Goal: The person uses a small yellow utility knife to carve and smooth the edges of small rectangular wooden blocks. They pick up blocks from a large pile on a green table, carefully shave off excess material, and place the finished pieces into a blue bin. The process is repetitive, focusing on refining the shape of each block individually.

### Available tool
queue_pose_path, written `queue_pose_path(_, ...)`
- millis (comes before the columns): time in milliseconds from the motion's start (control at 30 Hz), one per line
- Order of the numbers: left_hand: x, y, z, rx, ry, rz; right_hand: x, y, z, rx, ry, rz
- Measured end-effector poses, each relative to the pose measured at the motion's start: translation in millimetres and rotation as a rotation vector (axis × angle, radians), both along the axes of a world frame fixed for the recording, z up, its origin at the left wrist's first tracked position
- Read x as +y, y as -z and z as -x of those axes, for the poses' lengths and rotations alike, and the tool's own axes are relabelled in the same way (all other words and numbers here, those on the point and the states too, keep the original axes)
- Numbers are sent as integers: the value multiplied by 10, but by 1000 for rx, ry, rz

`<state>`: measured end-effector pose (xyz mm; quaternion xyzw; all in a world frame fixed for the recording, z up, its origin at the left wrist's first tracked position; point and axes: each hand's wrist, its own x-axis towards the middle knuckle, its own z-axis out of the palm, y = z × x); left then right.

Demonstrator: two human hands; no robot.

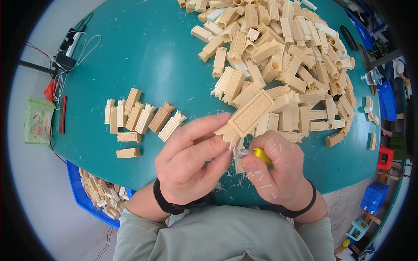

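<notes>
Between the fingers of my left hand (191,158) is a beige rectangular piece with a carved panel (252,112), its jagged end toward my fingers. My right hand (278,169) grips a small tool with a yellow handle (262,157). The tool's short tip points left, close beneath the jagged end; whether it touches is hard to make out. Pale shavings cling to the tip and to my right thumb and hand. Dark bands circle both wrists.
A large heap of similar beige pieces (300,65) covers the far right of the green table (143,56). Several more pieces (146,118) stand and lie at the left. A blue bin (78,191) of pieces sits below the left edge. A power strip (72,45) with cables lies far left.
</notes>
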<state>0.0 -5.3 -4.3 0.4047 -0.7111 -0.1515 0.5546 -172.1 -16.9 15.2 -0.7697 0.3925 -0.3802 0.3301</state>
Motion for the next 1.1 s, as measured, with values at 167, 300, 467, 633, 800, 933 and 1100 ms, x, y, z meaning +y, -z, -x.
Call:
queue_pose_path(167,0,-9,-3,-48,-24,15,-4,14,-1,11,7,14)
queue_pose_path(300,24,-33,8,-64,-47,15,-5,9,-3,15,11,23)
queue_pose_path(467,27,-68,11,-106,-71,23,-11,2,-1,26,-1,21)
queue_pose_path(633,53,-98,-1,-177,-92,35,-9,28,4,41,49,20)
queue_pose_path(800,18,-77,-5,-65,-89,-12,-36,19,18,-12,37,-7)
queue_pose_path(933,-80,-16,22,389,-5,-354,-58,-52,117,-129,136,-288)
queue_pose_path(1100,-203,-90,-118,-468,-268,-605,-160,1,186,-293,222,-280)
